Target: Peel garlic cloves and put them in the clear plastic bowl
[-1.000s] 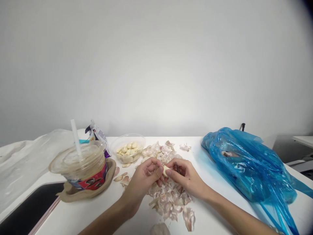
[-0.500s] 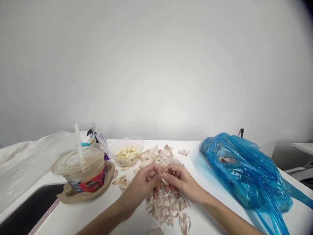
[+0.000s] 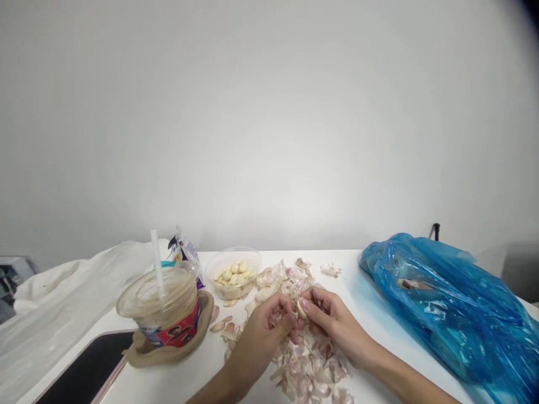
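Peeling appears in hand: we find the right hand (image 3: 334, 321) with its grip closed on a pale clove (image 3: 300, 308) above the skin pile (image 3: 301, 370); the left hand's (image 3: 265, 326) hold, beside it, we cannot tell. Next calls for steady pinching, we judge.

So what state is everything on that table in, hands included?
Right hand: pinching a clove
Left hand: fingers curled, grip unclear
Skins: loose, heaped
Bowl: uncovered, holding peeled cloves
Cup: lidded, straw in, seated in holder
Phone: screen dark
Blue bag: crumpled, something inside
Packet: crinkled, upright
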A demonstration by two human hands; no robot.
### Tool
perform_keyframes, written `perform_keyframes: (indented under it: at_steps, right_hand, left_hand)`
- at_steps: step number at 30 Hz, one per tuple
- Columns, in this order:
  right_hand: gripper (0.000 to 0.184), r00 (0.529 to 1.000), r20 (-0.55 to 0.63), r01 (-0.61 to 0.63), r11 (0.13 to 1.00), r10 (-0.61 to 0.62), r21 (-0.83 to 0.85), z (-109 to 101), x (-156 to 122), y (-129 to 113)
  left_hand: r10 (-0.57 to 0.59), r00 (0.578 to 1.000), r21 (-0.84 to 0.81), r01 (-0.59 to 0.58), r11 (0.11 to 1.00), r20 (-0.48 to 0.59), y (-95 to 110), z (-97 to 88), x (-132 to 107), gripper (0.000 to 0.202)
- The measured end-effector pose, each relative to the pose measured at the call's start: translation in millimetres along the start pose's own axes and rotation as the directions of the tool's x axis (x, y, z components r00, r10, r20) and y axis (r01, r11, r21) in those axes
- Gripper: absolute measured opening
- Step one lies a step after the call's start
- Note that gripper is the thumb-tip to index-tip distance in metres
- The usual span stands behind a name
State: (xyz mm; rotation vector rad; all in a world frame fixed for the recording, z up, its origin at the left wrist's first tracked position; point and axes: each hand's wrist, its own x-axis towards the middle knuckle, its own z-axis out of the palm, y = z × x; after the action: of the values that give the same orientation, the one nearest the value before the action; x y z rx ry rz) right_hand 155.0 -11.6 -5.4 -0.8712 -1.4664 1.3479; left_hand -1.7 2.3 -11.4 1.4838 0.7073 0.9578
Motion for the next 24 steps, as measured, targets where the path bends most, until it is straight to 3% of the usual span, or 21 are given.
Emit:
perform_keyframes:
  at_steps: [8, 15, 19, 24]
  right_hand:
    - [0.031, 1.000, -0.024, 0.002, 0.989, -0.006, -0.148, -0.9, 0.4, 3.1]
    - [0.032, 0.999, -0.046, 0.008, 0.970, -0.020, -0.244, 1.5, -1.9, 6.1]
    - [0.033, 0.999, -0.050, -0.014, 0.982, 0.005, -0.186, 2.0, -2.4, 3.2]
    - [0.035, 0.994, 0.056, -0.094, 0.995, 0.095, -0.031, 0.0, -0.3, -1.2]
  left_hand:
    - [0.050, 0.979, 0.108, -0.029, 0.994, -0.197, 2.9, -1.9, 0.2, 0.010]
    - [0.033, 0.982, 0.152, -0.004, 0.988, -0.187, 5.0, 1.3, -2.1, 0.008]
    - [0.027, 0.985, 0.122, -0.006, 0.993, -0.170, 3.6, 3.4, -1.8, 0.008]
    - [0.043, 0.995, 0.108, -0.033, 0.994, -0.093, -0.5, 3.0, -1.7, 0.008]
